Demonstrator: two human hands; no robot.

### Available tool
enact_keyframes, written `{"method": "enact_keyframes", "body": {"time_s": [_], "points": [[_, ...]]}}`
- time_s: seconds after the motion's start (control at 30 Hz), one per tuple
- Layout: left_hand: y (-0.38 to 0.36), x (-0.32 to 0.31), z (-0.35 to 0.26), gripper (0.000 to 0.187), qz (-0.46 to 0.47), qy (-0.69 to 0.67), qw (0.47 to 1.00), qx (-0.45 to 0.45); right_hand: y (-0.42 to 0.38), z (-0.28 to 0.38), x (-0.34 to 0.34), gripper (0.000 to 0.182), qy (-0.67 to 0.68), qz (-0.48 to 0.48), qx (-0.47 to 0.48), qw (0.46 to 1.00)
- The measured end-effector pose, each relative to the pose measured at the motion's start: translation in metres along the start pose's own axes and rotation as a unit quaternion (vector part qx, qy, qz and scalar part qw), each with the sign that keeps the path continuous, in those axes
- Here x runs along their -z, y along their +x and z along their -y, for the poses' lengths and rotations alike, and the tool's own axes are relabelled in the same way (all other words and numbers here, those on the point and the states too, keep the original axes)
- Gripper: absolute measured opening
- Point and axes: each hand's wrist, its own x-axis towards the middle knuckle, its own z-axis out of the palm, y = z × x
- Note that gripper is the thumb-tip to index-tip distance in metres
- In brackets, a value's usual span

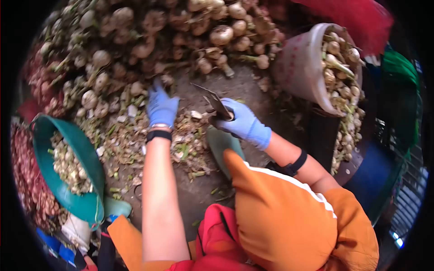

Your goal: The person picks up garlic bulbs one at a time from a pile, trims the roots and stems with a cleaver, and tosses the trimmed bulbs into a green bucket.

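Note:
My left hand (162,107), in a light blue glove, reaches to the lower edge of a large heap of garlic bulbs (122,67). Its fingers look spread and partly blurred, with no bulb visible in them. To the right, my right hand (242,122), also gloved in blue, is closed around a cutting tool (218,106) with a dark metal blade that points up and left. Between and below the hands lie garlic trimmings (181,140) on the grey floor (253,90).
A green basin (45,158) with small garlic pieces stands at the left, beside reddish bulbs (29,180). At the upper right a tilted white bucket (296,63) holds garlic bulbs, with more spilling below. A red sack (357,22) and green netting (400,67) are behind it.

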Motion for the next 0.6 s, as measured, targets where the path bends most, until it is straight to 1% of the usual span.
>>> {"method": "enact_keyframes", "body": {"time_s": [0.03,0.07,0.1,0.17,0.2,0.23,0.3,0.33,0.37,0.4,0.43,0.5,0.53,0.57,0.6], "points": [[0.004,0.002,-0.001,0.071,0.026,-0.003,0.999,0.024,0.003,0.007,0.0,0.032,-0.029,0.021,0.017,0.999],[0.006,0.001,-0.003,0.06,0.028,0.007,1.0,0.012,0.005,0.019,0.0,0.031,-0.023,0.046,-0.064,0.997],[-0.001,0.001,-0.001,0.06,0.027,0.009,0.999,0.015,0.007,0.018,-0.001,0.031,-0.021,0.049,-0.062,0.997],[-0.027,0.004,-0.001,0.055,0.083,-0.177,0.98,0.029,0.011,0.013,0.0,0.028,-0.066,0.031,-0.034,0.997],[-0.039,-0.008,0.004,0.05,0.037,-0.318,0.948,0.003,0.013,0.013,0.002,0.029,-0.116,0.013,-0.012,0.993],[-0.057,-0.016,0.012,0.044,0.03,-0.341,0.939,-0.014,0.012,0.015,0.005,0.029,-0.155,-0.008,0.006,0.988],[-0.088,0.002,-0.004,0.057,0.066,-0.43,0.9,0.021,0.009,0.02,0.005,0.027,-0.271,-0.01,0.075,0.96],[-0.1,0.013,-0.018,0.057,0.034,-0.372,0.927,-0.036,0.007,0.025,0.002,0.027,-0.268,-0.006,0.075,0.96],[-0.11,0.022,-0.026,0.057,0.001,-0.311,0.946,-0.093,0.006,0.03,-0.001,0.027,-0.343,0.035,0.099,0.933],[-0.12,0.027,-0.025,0.055,0.081,-0.403,0.911,-0.012,0.005,0.036,-0.002,0.027,-0.415,0.074,0.123,0.898],[-0.131,0.034,-0.023,0.055,0.079,-0.402,0.912,-0.01,0.004,0.041,-0.004,0.027,-0.414,0.076,0.126,0.898],[-0.147,0.049,-0.024,0.046,0.091,-0.435,0.896,-0.006,0.001,0.049,-0.006,0.028,-0.379,0.104,0.165,0.905],[-0.152,0.034,-0.004,0.05,0.036,-0.203,0.966,-0.159,-0.001,0.052,-0.008,0.03,-0.38,0.127,0.185,0.897],[-0.153,0.053,-0.02,0.052,0.107,-0.441,0.891,0.021,-0.002,0.055,-0.01,0.03,-0.378,0.128,0.186,0.898],[-0.152,0.063,-0.029,0.051,0.071,-0.426,0.902,0.003,-0.002,0.059,-0.012,0.029,-0.372,0.138,0.2,0.896]]}}
